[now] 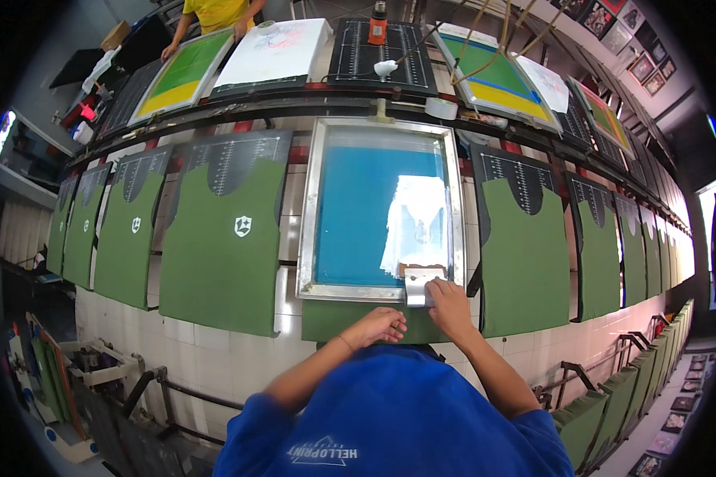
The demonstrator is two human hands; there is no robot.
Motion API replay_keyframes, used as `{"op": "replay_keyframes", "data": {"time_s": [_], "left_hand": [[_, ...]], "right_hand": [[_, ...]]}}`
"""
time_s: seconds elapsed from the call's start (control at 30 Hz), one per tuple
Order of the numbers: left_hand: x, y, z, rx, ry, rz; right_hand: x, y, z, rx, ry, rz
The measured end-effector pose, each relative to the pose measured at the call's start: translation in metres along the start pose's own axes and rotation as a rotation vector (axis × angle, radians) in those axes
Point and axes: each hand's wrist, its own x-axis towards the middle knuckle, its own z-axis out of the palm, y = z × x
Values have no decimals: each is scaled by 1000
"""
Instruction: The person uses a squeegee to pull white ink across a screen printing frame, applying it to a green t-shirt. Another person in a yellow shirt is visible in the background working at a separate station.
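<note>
Right hand [451, 308] in the thick of it here: gripping the silver squeegee [418, 288], right down at the near right corner of the metal screen frame [312, 215]. Overlapping the near rail in this view, with a brownish strip at the squeegee's far end. Stretched inside the frame, blue mesh [354, 207], and on its right half a bright, ragged white patch [414, 222], ink or glare, impossible to tell. Over to the left hand [380, 327]: curled loosely just short of the near rail, well apart from the squeegee; hard to tell about anything inside the palm. Poking out below the frame, a green shirt [326, 318]. Held at the far rail, a clamp [380, 111].

Flanking the frame, more green on dark boards: to the left, a shirt with a white shield emblem [223, 246]; to the right, a plain one [525, 254]. Across on the far counter, a green-and-yellow screen [184, 67] near a co-worker in yellow [215, 12], then a white shirt [270, 52], an orange tool [377, 30] and a roll of tape [441, 108].
</note>
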Motion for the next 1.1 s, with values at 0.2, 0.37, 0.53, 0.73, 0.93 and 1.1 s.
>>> {"op": "replay_keyframes", "data": {"time_s": [0.2, 0.37, 0.53, 0.73, 0.93, 1.1], "left_hand": [[55, -24, 16, -427, 49, 93], [60, -25, 31, -398, 252, 177], [60, -27, 36, -352, 268, 201], [60, -24, 38, -342, 314, 196], [49, -19, 32, -184, 274, 161], [-11, 24, 48, 969, 584, 381]], "right_hand": [[48, 16, -13, -43, -78, 25], [119, 56, -22, 125, 12, 45], [189, 96, -24, -11, 8, 25], [153, 74, -11, -22, -63, 24], [49, 17, -14, 115, -61, 62], [25, 2, -7, 132, 77, 46]]}}
